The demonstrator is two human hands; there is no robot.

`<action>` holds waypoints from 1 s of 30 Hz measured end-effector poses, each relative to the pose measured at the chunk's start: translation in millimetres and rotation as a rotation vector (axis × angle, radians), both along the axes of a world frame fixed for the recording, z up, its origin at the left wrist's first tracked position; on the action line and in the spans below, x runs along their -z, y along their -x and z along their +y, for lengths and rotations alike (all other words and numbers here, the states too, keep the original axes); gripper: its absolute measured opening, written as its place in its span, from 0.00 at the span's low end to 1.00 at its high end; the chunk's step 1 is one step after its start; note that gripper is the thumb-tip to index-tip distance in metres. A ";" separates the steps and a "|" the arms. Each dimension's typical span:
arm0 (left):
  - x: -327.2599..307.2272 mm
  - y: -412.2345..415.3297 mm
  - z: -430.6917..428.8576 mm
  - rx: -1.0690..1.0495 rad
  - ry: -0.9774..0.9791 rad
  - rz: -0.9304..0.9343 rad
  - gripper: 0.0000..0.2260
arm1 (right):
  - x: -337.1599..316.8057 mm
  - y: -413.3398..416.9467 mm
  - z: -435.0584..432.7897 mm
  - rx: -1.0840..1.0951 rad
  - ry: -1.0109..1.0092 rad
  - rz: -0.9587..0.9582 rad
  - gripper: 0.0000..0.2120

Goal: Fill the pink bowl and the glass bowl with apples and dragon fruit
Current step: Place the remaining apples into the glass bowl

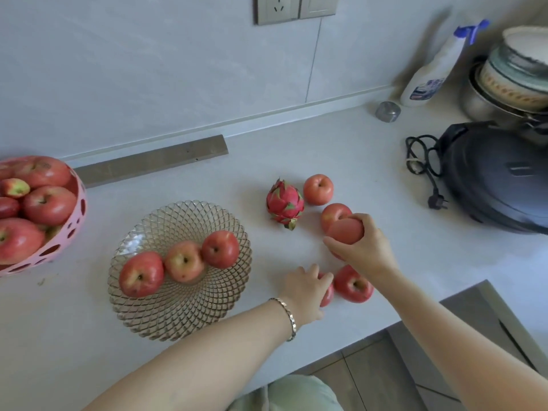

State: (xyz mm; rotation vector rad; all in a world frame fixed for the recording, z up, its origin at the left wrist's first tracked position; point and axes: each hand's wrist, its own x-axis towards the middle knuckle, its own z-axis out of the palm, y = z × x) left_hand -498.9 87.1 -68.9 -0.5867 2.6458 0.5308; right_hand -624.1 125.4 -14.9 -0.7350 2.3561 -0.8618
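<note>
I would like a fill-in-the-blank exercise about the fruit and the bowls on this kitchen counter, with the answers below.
1. The glass bowl holds ___ apples.
2. The dragon fruit lies on the ___, not in a bowl.
3. The right hand holds one ___.
4. The full bowl at the left edge is ___ in colour.

Missing words: three; counter; apple; pink.

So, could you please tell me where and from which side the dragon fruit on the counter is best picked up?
Probably round its plump middle, coming from above and from the left: the dragon fruit is widest there, its leafy scales taper toward the near tip, and an apple sits close on its right, while the counter on its left is free.
</note>
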 end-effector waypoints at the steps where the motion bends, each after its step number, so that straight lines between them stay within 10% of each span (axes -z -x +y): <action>1: 1.2 1.6 1.3 -0.018 0.000 -0.002 0.27 | 1.4 0.2 3.1 0.006 -0.003 -0.013 0.28; 8: -38.2 -57.5 -15.7 -0.330 -0.004 0.255 0.31 | -8.2 -18.1 -3.6 -0.014 -0.016 -0.056 0.35; 15: -73.6 -185.4 -55.2 -0.800 0.094 0.299 0.29 | -10.8 -116.1 -40.8 -0.532 0.027 0.063 0.34; 20: -48.5 -227.4 -61.6 -0.719 0.171 0.106 0.32 | 13.5 -178.7 -58.7 -0.856 -0.095 0.329 0.34; 30: -9.6 -230.7 -66.0 -0.554 0.218 0.087 0.34 | 46.3 -208.9 -63.9 -0.797 -0.227 0.506 0.34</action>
